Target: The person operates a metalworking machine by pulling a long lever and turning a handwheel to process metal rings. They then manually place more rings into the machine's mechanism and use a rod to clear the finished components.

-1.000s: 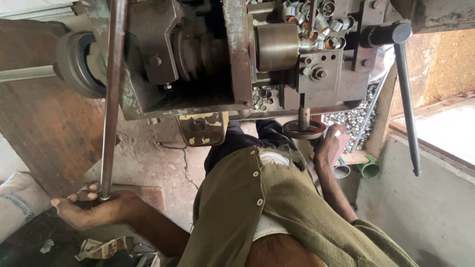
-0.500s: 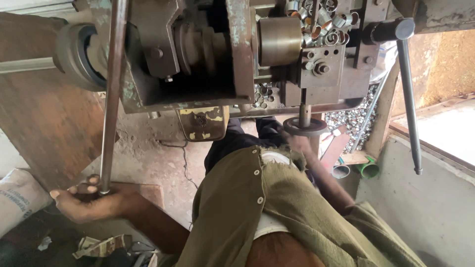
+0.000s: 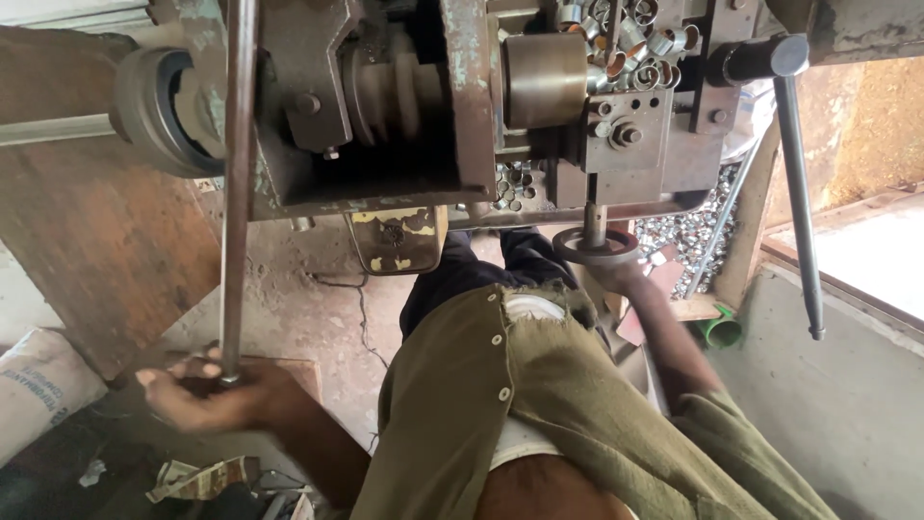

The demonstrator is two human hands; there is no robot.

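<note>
Nearest the camera is the person's olive shirt, buttoned down the front, filling the lower middle of the view. Below and around it lies a dirty, cracked concrete floor, with scraps of crumpled paper at the lower left and a white woven sack against the left edge. A rusty brown board leans at the left, and on the right a pale concrete ledge runs beneath a bright opening.

The left hand is low at the left, fingers curled shut around the bottom end of a long metal lever (the hand is somewhat blurred). The lever rises straight up from that grip, across the front of the machine. The right hand reaches to a small dark handwheel below the machine's middle; it lies against the wheel's underside, but whether the fingers are closed round it cannot be told.

Farther off stands the worn grey-green lathe, with a stepped pulley in its frame and a tray of short metal rings on top. A second long handle hangs down at the right, untouched, and a green pipe piece lies by the ledge
</note>
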